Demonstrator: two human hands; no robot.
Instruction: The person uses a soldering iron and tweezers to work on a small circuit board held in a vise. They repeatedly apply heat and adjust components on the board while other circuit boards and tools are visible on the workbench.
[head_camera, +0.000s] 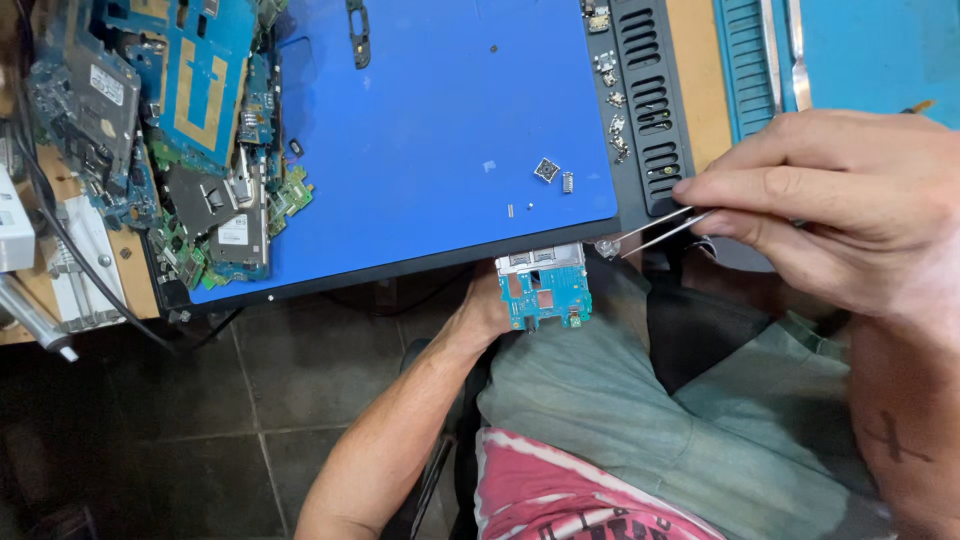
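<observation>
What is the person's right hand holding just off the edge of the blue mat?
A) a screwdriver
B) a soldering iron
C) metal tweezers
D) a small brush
C: the right hand pinches thin metal tweezers, whose two silver prongs taper to a point near the small circuit board held in the left hand below the blue mat.

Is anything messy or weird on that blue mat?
Yes. Circuit boards lie heaped crookedly over the blue mat's left edge. Tiny loose parts sit scattered near its right side. The left hand holds a small board below the table edge, over the lap.
</observation>
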